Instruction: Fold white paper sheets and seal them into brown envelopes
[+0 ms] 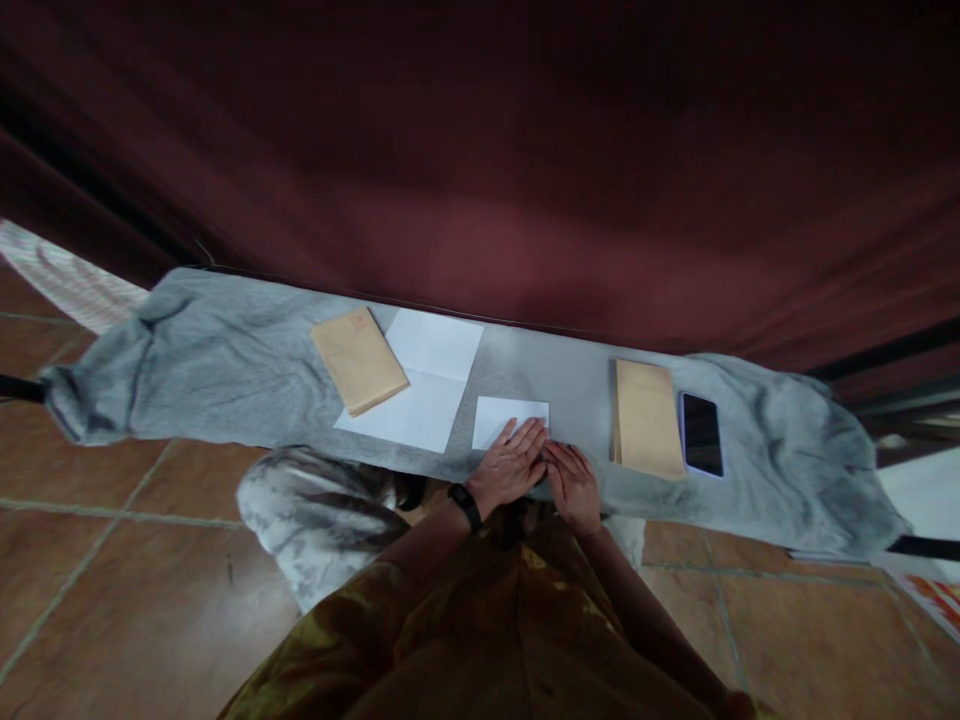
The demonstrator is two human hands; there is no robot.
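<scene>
A small folded white paper point(495, 418) lies on the grey cloth in front of me. My left hand point(514, 462), with a black band at its wrist, rests flat on the paper's lower right part, fingers stretched out. Close beside it, my right hand point(575, 488) lies at the paper's lower right corner. Its fingers are extended toward the left fingertips, and I see nothing held in it. Whether the right fingertips press on the paper's edge is hard to make out. The left hand covers part of the paper.
Left of the hands, a stack of brown envelopes point(360, 362) partly covers a larger creased white sheet point(427, 400). On the right lie more brown envelopes point(649, 418) and a dark-screened phone point(702, 434). A grey cloth point(225, 360) covers the narrow table; a dark red curtain point(480, 230) hangs behind.
</scene>
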